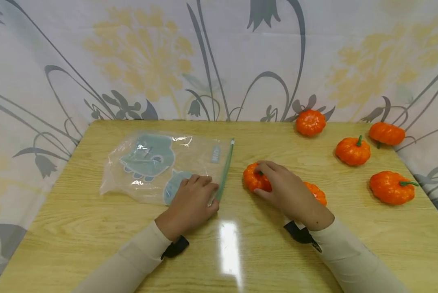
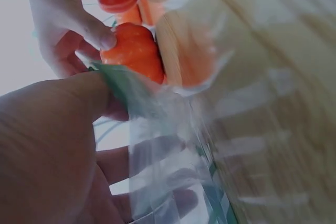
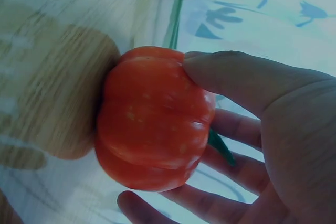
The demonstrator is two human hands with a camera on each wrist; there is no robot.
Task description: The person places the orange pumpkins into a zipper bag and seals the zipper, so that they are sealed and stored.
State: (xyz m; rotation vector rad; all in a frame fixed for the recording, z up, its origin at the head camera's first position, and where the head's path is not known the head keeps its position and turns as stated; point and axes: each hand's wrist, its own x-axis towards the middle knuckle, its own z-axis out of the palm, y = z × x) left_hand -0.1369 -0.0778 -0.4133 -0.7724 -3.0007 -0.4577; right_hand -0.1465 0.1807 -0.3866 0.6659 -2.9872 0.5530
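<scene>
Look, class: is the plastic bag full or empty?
Empty: the plastic bag lies nearly flat, and its clear film shows nothing inside.

Bag glossy plastic; pumpkins smooth, shiny; tabletop glossy wood-grain; backdrop matt, cloth-like.

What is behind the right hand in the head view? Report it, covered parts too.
Behind the right hand, part of an orange pumpkin shows; the hand covers the rest. The held pumpkin shows its left side; its right side is covered by the hand.
</scene>
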